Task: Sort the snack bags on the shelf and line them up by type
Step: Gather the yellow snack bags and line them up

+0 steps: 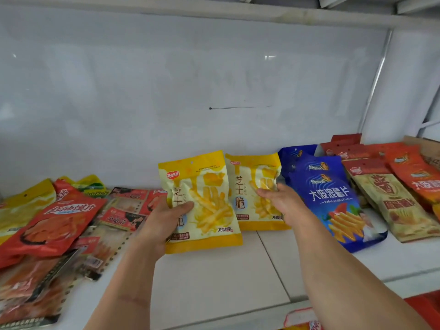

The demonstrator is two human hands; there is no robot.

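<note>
Fingers of the left hand (164, 217) grip the near yellow bag (209, 210) by its left edge, with the thumb on the front. The right hand (278, 201) holds the right side of the second yellow bag (247, 186). This bag stands on the shelf (214, 270), just left of the blue bags (331, 194).

The right yellow bag (250, 198) reads 芝士脆 down its front, with ZHISHICUI in small letters beside it. The left yellow bag (209, 210) bears the same characters, partly covered by the left hand (164, 220). The blue bag (333, 201) carries 大波浪薯片 in white above DaBoLangShuPian. A small red packet (120, 219) says 小面筋. The orange bag (419, 184) shows 大波; other print is too blurred to read.
</note>
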